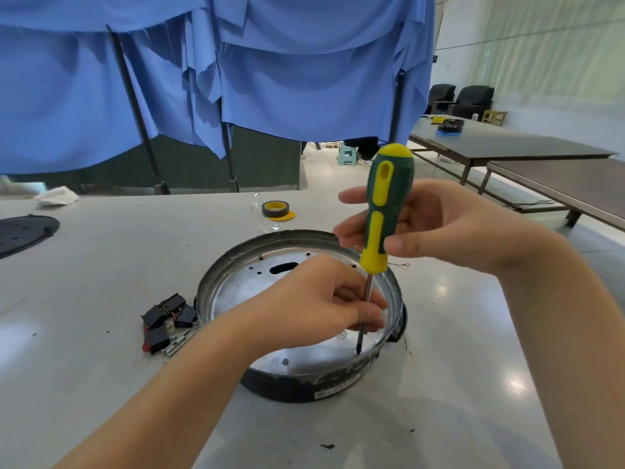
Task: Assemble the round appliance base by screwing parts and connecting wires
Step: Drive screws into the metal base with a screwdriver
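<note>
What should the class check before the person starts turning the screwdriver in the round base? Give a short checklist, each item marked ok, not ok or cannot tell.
1. Right hand grips the screwdriver handle: ok.
2. Left hand fingers steady the shaft: ok.
3. Shaft stands nearly upright: ok.
4. Tip seated in a screw head: cannot tell, too small to see.
5. Round base rests flat on the table: ok.
6. Black parts lie outside the base, clear of the tool: ok.

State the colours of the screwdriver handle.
Dark green and yellow screwdriver handle, clearest in the head view.
</note>
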### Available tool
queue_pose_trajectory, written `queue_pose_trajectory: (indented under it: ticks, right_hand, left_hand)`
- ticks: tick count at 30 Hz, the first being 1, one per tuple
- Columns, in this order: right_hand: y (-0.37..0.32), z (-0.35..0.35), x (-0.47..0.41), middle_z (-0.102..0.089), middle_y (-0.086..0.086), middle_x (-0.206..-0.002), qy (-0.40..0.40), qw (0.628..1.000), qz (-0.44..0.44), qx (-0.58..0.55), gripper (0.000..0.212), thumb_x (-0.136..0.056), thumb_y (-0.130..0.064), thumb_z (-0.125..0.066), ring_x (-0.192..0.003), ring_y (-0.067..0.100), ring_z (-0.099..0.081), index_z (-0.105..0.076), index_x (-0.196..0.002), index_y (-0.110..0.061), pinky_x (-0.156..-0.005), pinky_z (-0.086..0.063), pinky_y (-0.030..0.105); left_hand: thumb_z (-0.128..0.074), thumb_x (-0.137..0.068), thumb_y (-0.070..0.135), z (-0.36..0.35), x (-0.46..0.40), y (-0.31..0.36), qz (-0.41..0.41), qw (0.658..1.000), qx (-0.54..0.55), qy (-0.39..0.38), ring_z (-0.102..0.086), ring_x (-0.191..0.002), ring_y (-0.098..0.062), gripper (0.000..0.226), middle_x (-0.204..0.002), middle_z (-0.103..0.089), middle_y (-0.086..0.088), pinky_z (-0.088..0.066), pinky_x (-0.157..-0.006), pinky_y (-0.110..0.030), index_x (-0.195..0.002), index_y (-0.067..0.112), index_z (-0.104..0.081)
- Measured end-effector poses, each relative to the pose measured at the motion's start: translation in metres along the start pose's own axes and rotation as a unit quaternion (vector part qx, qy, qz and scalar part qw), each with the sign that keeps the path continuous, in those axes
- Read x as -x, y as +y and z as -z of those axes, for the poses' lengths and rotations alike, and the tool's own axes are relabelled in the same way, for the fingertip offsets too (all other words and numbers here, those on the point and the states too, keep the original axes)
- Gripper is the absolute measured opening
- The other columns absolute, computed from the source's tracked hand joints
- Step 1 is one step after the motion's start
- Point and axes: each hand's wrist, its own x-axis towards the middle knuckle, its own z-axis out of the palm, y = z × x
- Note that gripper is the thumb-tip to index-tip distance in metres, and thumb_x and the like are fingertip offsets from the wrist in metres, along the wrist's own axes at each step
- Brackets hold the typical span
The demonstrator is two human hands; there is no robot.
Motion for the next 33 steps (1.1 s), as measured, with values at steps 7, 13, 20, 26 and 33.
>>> queue_pose_trajectory:
  ticks: [7, 13, 20, 26, 33]
  right_hand:
    - [-0.002, -0.01, -0.008, -0.072, 0.002, -0.078, 0.147, 0.98, 0.008, 0.134, 0.044, -0.05, -0.029, -0.084, -0.074, 0.014, -0.07, -0.064, -0.087, -0.018, -0.066, -0.056, 0.02]
    - [0.001, -0.015, -0.016, -0.053, -0.011, -0.063, 0.193, 0.954, 0.004, 0.231, 0.053, -0.048, -0.05, -0.08, -0.058, 0.001, -0.052, -0.055, -0.08, -0.017, -0.058, -0.047, 0.012]
    - [0.003, 0.004, 0.001, -0.068, 0.005, -0.119, -0.004, 0.999, -0.01, 0.035, 0.045, -0.078, -0.02, -0.069, -0.113, 0.022, -0.063, -0.06, -0.122, -0.016, -0.09, -0.051, 0.027]
    - [0.004, 0.008, 0.004, -0.062, 0.015, -0.124, -0.08, 0.996, 0.02, -0.042, 0.062, -0.082, 0.0, -0.06, -0.117, 0.033, -0.059, -0.04, -0.14, -0.005, -0.095, -0.047, 0.036]
    - [-0.001, 0.001, 0.0, -0.072, 0.011, -0.106, 0.019, 1.0, 0.005, 0.016, 0.053, -0.07, -0.006, -0.073, -0.1, 0.024, -0.069, -0.057, -0.12, -0.01, -0.08, -0.055, 0.027]
  left_hand:
    - [-0.053, -0.096, 0.004, -0.002, 0.001, 0.001, 0.008, 0.999, 0.008, -0.033, -0.071, -0.092, -0.008, 0.019, -0.095, -0.076, 0.002, -0.055, -0.077, -0.017, -0.099, 0.02, -0.063]
    - [-0.047, -0.099, 0.005, -0.001, 0.003, 0.002, 0.003, 0.999, -0.014, -0.048, -0.069, -0.096, -0.005, 0.024, -0.1, -0.074, 0.004, -0.054, -0.084, -0.019, -0.109, 0.023, -0.059]
    - [-0.072, -0.085, 0.018, 0.007, 0.004, 0.003, -0.02, 0.997, -0.068, -0.003, -0.07, -0.076, -0.004, 0.006, -0.085, -0.074, 0.011, -0.056, -0.076, -0.017, -0.084, 0.024, -0.074]
    - [-0.071, -0.086, 0.015, 0.007, 0.003, 0.002, -0.039, 0.996, -0.08, -0.021, -0.068, -0.071, -0.005, 0.006, -0.077, -0.072, 0.007, -0.056, -0.072, -0.02, -0.082, 0.018, -0.073]
    - [-0.071, -0.086, 0.02, 0.01, 0.003, -0.001, -0.015, 0.997, -0.07, -0.007, -0.072, -0.08, -0.008, 0.005, -0.085, -0.075, 0.007, -0.058, -0.083, -0.028, -0.089, 0.018, -0.074]
